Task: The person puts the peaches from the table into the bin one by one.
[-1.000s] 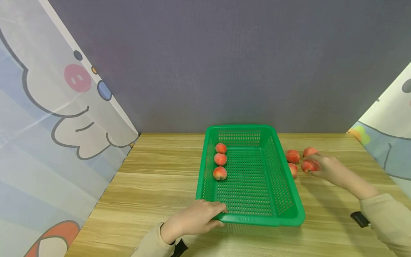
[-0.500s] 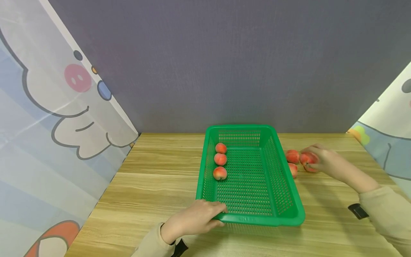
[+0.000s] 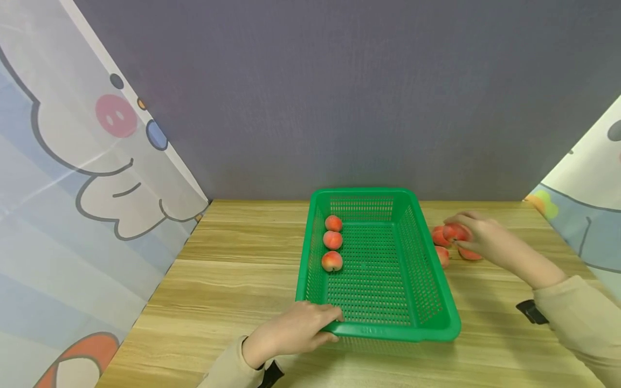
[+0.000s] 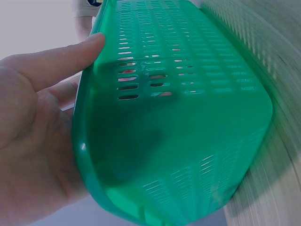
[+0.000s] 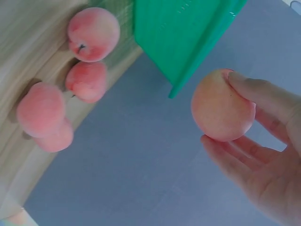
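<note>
My left hand (image 3: pixel 298 328) grips the near rim of a green plastic basket (image 3: pixel 378 331), thumb on the outer side and fingers over the edge, as the left wrist view shows with the thumb (image 4: pixel 70 59). Three peaches (image 3: pixel 332 240) line the left side inside the basket. In the right wrist view my right hand (image 5: pixel 268 155) holds a peach (image 5: pixel 223 106) between thumb and fingertips, up off the table. In the head view that hand is just right of the basket, over several other peaches (image 5: pixel 94 34) on the table; it partly hides them.
The wooden table (image 3: pixel 233 285) ends at a grey wall or panel (image 3: pixel 339 97) behind the basket. Cartoon-printed sheets (image 3: pixel 121 178) stand at the left and right sides. The basket's right wall (image 3: pixel 427 258) rises between the loose peaches and its inside.
My right hand has closed round a peach at the back of the group, lifted it and brought it left toward the basket. My left hand and the basket have stayed still.
</note>
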Tool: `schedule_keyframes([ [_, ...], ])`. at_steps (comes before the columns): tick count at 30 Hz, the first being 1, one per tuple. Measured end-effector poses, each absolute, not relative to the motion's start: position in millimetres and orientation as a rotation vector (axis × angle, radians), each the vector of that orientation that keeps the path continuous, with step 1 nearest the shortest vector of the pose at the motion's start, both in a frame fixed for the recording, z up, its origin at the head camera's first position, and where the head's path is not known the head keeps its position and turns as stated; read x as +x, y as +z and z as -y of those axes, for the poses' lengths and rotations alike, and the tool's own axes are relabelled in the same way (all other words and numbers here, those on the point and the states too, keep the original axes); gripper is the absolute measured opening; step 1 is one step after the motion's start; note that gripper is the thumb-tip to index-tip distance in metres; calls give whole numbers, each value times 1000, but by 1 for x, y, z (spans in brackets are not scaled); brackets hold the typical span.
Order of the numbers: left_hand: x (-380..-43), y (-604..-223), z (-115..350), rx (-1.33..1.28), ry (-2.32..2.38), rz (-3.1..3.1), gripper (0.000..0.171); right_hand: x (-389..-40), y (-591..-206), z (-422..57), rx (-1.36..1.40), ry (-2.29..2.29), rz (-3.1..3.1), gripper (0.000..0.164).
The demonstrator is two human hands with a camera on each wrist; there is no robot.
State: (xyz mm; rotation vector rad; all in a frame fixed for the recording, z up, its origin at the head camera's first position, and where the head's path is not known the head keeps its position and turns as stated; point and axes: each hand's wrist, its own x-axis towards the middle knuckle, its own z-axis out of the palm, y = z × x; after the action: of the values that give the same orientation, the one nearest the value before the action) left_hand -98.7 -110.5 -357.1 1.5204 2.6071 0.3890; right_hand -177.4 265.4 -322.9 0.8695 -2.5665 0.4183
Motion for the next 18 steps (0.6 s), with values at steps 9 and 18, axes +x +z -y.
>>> schedule_keyframes([
  [9,-99,-359,111,1522,382,-2616,20,-181,-312,-239,957,367,2430,45],
  [18,-99,-358,111,1519,396,-2619,21,-184,-301,-212,1044,384,2451,41],
])
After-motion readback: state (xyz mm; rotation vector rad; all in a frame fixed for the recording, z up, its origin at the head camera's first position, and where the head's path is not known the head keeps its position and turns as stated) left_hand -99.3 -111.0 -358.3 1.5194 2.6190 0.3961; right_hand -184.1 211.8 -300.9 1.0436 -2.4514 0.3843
